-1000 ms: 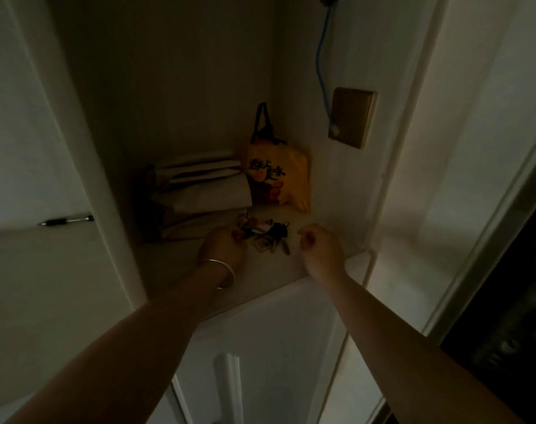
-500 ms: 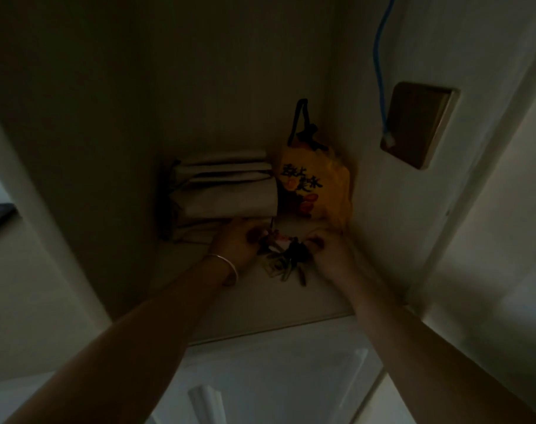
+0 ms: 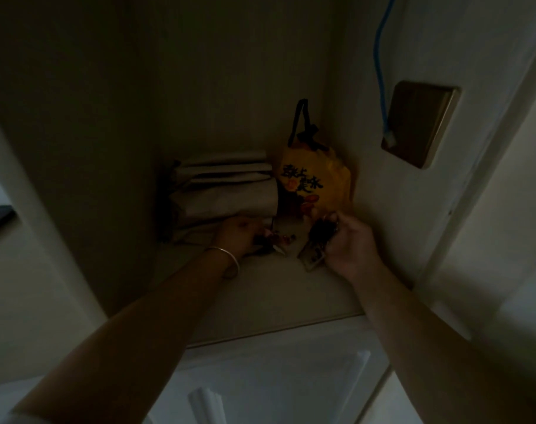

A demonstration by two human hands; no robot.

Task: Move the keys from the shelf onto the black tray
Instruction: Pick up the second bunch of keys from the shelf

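In the dim alcove, two bunches of keys lie apart over the pale shelf (image 3: 269, 301). My right hand (image 3: 349, 243) is closed on a dark key bunch (image 3: 317, 243) with a square tag hanging below it, lifted a little off the shelf. My left hand (image 3: 239, 235), a bangle on its wrist, is closed on a second key bunch (image 3: 275, 240) with reddish beads that rests on the shelf. The black tray is not clearly in view.
An orange bag (image 3: 317, 185) with black handles stands in the back right corner. Folded pale cloths (image 3: 223, 191) are stacked at the back left. A brown wall plate (image 3: 418, 123) with a blue cable (image 3: 380, 65) sits on the right wall. White cabinet doors lie below.
The single pile of keys has been split. My right hand has pulled the dark bunch to the right and up, while my left hand keeps the beaded bunch at the left.
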